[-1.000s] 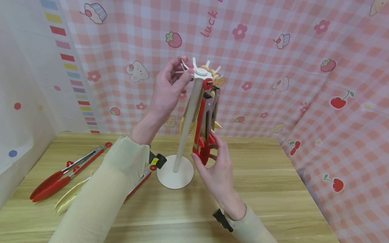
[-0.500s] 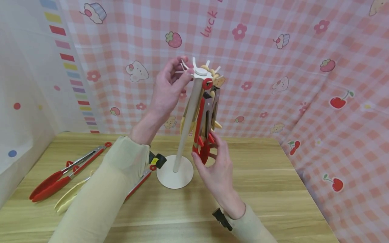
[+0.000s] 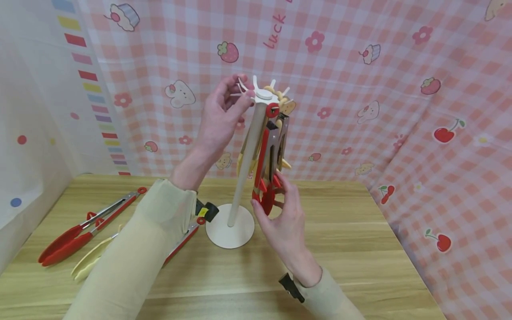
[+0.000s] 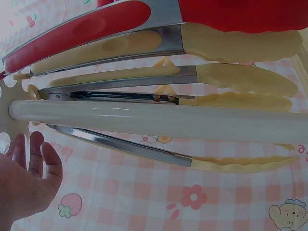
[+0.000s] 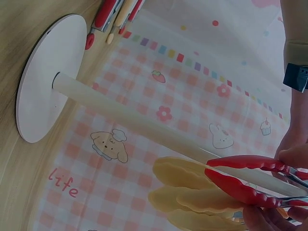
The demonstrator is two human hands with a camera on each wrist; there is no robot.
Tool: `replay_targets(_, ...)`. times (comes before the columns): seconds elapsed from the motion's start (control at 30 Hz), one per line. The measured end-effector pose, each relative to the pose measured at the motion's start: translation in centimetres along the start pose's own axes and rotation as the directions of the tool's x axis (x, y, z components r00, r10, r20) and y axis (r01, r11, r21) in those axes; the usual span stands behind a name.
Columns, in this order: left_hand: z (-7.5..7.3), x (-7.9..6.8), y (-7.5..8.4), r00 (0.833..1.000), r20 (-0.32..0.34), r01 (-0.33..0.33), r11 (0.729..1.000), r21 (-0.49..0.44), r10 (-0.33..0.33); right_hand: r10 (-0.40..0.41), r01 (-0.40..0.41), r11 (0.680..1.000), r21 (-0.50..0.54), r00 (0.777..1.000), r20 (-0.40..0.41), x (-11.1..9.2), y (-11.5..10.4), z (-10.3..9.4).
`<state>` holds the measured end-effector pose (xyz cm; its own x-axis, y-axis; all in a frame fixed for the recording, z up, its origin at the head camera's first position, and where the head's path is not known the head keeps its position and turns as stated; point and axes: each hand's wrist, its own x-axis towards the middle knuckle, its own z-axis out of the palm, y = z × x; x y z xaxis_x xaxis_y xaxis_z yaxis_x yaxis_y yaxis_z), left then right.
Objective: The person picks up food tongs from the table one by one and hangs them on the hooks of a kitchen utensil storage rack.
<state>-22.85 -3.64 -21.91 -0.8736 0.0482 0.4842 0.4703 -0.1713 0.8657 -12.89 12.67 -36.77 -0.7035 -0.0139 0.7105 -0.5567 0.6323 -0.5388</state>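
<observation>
Pinching red tongs (image 3: 272, 150) in right hand (image 3: 286, 218), white stand's (image 3: 245, 169) top in left hand (image 3: 221, 115);
probably light and stiff; best grabbed by red handle (image 3: 262, 153) above right hand.

The wood-grained worktop (image 3: 340, 249) bears a white stand base (image 3: 218, 231); toward its nine o'clock lie red tongs (image 3: 78, 241), cream tongs (image 3: 93, 256), half-hidden tongs (image 3: 183, 241).
</observation>
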Motion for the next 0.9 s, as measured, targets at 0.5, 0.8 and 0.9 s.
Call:
replay_targets(0.5, -0.02, 0.03, -0.02, 1.0, 0.001, 0.005, 1.0, 0.001, -0.005, -0.04, 0.039, 0.999, -0.02, 0.999, -0.029, 0.04, 0.22, 0.43)
replay_targets(0.8, 0.06, 0.01, -0.02, 1.0, 0.001, 0.001, 1.0, 0.01, -0.001, -0.073, 0.069, 0.996, -0.063, 0.995, -0.063, 0.06, 0.24, 0.69)
replay_targets(0.9, 0.06, 0.02, -0.01, 1.0, -0.001, 0.001, 1.0, 0.007, -0.001, -0.08, 0.075, 0.995, -0.072, 0.994, -0.07, 0.07, 0.21, 0.75)
